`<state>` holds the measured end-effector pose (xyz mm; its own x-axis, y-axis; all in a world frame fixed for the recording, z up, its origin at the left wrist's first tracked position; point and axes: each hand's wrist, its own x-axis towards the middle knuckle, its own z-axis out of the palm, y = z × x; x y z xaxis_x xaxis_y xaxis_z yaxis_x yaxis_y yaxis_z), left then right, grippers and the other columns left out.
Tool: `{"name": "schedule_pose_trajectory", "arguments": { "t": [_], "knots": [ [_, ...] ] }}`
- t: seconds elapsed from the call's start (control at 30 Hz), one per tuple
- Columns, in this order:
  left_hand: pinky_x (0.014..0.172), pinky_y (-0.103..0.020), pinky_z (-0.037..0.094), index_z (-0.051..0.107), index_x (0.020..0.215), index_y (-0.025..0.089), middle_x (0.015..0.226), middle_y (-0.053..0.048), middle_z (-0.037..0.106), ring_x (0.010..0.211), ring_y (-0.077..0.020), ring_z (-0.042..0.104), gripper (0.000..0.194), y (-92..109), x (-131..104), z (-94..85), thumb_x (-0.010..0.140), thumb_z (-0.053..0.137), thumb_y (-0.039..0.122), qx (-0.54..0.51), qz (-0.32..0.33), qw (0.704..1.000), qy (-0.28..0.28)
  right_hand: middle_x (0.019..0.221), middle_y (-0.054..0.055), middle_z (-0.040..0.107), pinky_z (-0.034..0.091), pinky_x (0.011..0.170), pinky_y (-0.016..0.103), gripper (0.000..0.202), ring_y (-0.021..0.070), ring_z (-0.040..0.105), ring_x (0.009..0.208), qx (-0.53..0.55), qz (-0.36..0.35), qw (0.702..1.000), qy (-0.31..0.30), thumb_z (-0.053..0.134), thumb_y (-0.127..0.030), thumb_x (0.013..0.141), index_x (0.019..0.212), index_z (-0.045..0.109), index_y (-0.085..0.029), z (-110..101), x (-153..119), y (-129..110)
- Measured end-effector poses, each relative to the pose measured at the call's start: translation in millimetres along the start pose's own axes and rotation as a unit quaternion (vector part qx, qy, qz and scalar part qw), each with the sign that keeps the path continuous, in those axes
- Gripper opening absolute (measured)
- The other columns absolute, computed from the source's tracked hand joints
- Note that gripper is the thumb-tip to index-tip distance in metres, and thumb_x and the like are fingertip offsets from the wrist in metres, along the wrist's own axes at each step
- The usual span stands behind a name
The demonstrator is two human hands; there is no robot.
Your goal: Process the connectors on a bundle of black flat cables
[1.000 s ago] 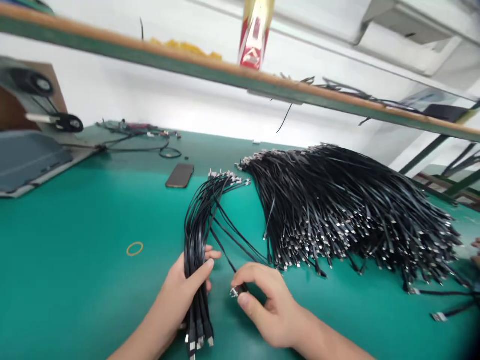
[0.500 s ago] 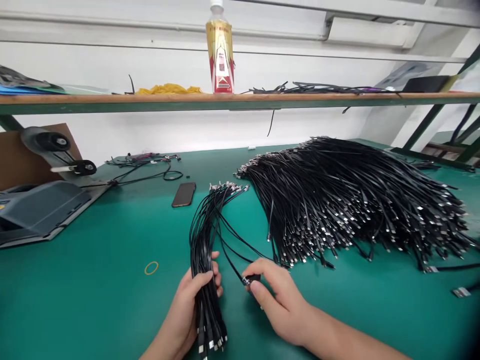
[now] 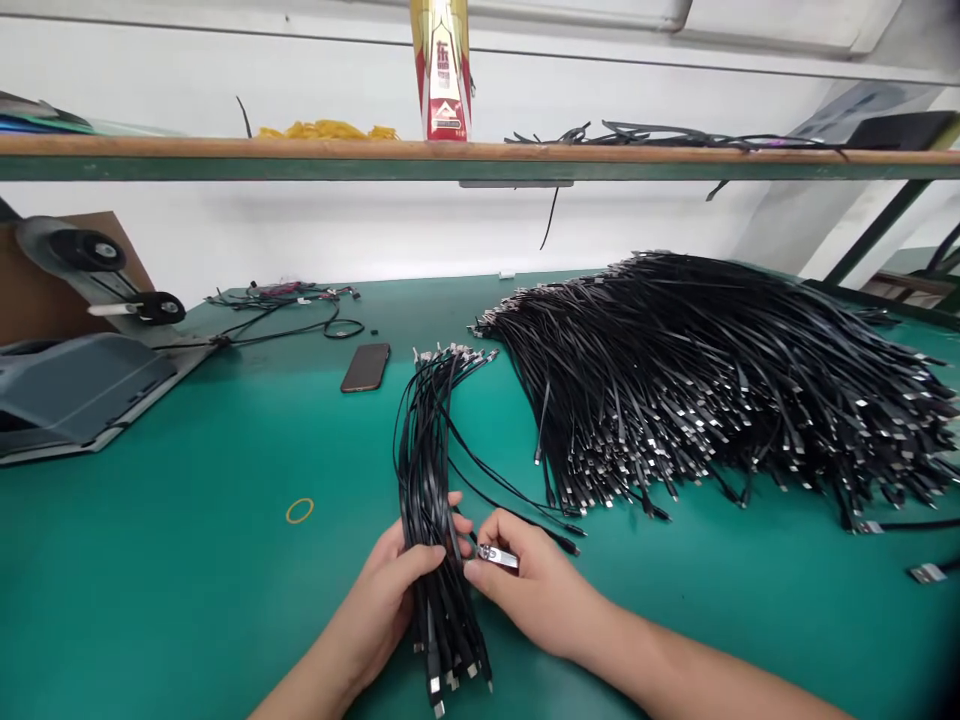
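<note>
My left hand [image 3: 401, 580] is wrapped round a bundle of black cables [image 3: 425, 470], its thumb lying across the front. Silver connectors show at both ends of the bundle. Close by on the right, my right hand [image 3: 532, 575] is closed on silver nail clippers [image 3: 500, 557]. Their tip points left at the bundle, near my left fingertips. Whether the jaws touch a cable is hidden by the fingers. A few loose cables [image 3: 517, 490] curve out from the bundle to the right, their ends lying on the green table [image 3: 225, 600].
A large heap of black cables [image 3: 675, 370] fills the right side. A phone [image 3: 366, 367] and a yellow rubber band [image 3: 300, 511] lie on the left. A grey machine [image 3: 82, 380] stands farther left. A bottle [image 3: 442, 80] stands on the shelf [image 3: 300, 160] above.
My right hand has moved left with the nail clippers, up to the bundle. My left hand and the bundle have shifted slightly right. The head view has tilted down.
</note>
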<state>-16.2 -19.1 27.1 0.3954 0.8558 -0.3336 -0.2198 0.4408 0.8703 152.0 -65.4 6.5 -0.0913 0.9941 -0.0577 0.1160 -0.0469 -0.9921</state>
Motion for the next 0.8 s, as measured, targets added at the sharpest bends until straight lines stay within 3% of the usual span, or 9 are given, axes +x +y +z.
{"name": "schedule_pose_trajectory", "arguments": {
  "t": [0.2,0.43,0.6,0.8],
  "knots": [
    [0.079,-0.029,0.051,0.072,0.119,0.025,0.093,-0.003,0.069,0.086,-0.0208,0.063,0.044,-5,2,-5.8,0.075,0.075,0.027,-0.005,-0.011,1.000,-0.012,0.077,-0.004,0.057,0.035,0.062,0.022,0.011,0.0103,0.043,0.066,-0.041,0.006,0.999,-0.013,0.063,-0.018,0.081,0.082,0.052,-0.019,1,1,4],
    [0.076,-0.026,0.049,0.075,0.112,0.023,0.087,-0.002,0.071,0.085,-0.0194,0.062,0.037,-3,4,-6.9,0.084,0.072,0.047,0.008,-0.039,0.999,0.005,0.070,-0.006,0.050,0.034,0.061,0.022,0.014,0.0100,0.041,0.064,-0.027,-0.015,1.000,-0.004,0.066,-0.017,0.079,0.079,0.052,-0.019,1,-1,0],
    [0.078,-0.027,0.050,0.075,0.105,0.019,0.083,-0.002,0.070,0.082,-0.0189,0.062,0.026,-5,6,-12.0,0.084,0.071,0.034,-0.018,-0.045,0.999,0.008,0.067,-0.007,0.046,0.032,0.058,0.021,0.015,0.0094,0.039,0.062,-0.038,-0.022,0.999,-0.016,0.067,-0.016,0.079,0.077,0.052,-0.019,2,-3,-3],
    [0.082,-0.030,0.051,0.075,0.104,0.019,0.090,-0.003,0.070,0.086,-0.0196,0.063,0.029,-1,6,-12.9,0.077,0.066,0.016,-0.025,-0.036,0.999,-0.025,0.074,-0.004,0.055,0.037,0.062,0.021,0.005,0.0105,0.047,0.066,-0.044,-0.044,0.998,-0.014,0.065,-0.016,0.081,0.082,0.061,-0.018,2,-4,-3]
  ]
}}
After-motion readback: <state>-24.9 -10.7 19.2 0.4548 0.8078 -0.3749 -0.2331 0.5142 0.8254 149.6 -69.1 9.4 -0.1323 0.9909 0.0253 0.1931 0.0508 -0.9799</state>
